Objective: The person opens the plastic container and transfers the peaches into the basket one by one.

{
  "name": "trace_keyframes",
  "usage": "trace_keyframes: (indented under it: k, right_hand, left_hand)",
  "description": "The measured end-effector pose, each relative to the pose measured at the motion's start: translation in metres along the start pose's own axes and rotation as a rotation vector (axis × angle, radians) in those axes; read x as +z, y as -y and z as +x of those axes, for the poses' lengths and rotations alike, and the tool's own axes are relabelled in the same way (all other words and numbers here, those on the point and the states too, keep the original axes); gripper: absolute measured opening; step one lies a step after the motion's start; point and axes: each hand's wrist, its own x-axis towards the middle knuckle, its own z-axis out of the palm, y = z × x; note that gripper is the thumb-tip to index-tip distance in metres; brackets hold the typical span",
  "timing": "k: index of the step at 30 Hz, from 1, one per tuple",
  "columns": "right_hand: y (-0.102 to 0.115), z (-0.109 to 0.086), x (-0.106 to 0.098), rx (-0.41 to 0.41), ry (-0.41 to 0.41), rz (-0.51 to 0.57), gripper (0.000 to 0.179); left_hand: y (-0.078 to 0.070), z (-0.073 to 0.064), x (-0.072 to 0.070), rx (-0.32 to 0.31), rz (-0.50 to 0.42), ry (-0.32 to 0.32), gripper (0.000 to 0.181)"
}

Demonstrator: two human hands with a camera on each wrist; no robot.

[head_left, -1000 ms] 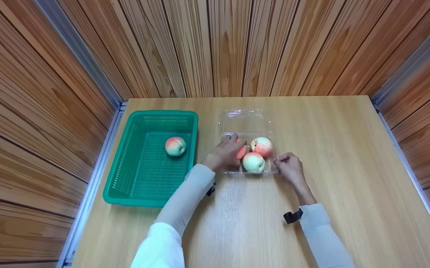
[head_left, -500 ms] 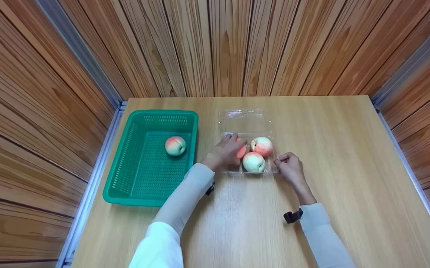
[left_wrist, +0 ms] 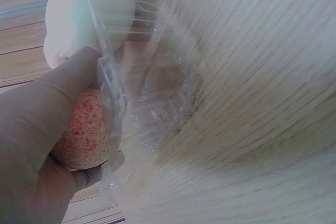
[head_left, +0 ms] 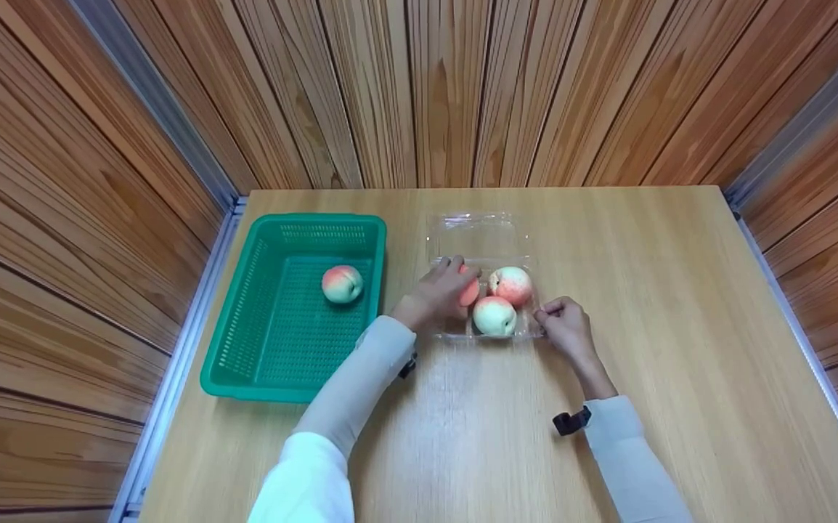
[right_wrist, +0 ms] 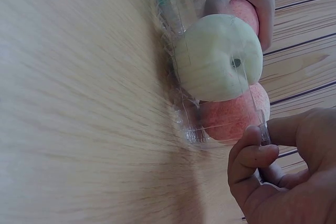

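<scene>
A clear plastic clamshell box [head_left: 476,238] lies with its lid folded back on the table. My left hand [head_left: 432,294] is at the box's left side and grips a peach [head_left: 470,285], which it partly covers. In the left wrist view, thumb and fingers go round that speckled red peach [left_wrist: 85,129] beside the clear rim. Two more peaches sit in the box, one behind [head_left: 510,285] and a paler one in front [head_left: 494,317]. My right hand [head_left: 566,327] pinches the box's front right rim, seen closely in the right wrist view [right_wrist: 264,128].
Left of the box stands a green plastic basket [head_left: 292,395] with one peach [head_left: 342,285] in it. Wood-panelled walls [head_left: 448,94] surround the wooden table [head_left: 651,305] at the back and both sides.
My left hand has shifted very slightly up and left with its peach, and the left forearm has drifted a little left. The right hand stays in place on the rim.
</scene>
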Motion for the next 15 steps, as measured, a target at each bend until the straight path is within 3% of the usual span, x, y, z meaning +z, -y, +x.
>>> trace_keyframes:
  k: [15]
  right_hand:
    - [-0.0002,0.0007,-0.0001,-0.005,-0.001,-0.014,0.016]
  left_hand:
    - [0.0001,-0.0048,-0.0081,0.048,-0.027,-0.060,0.065]
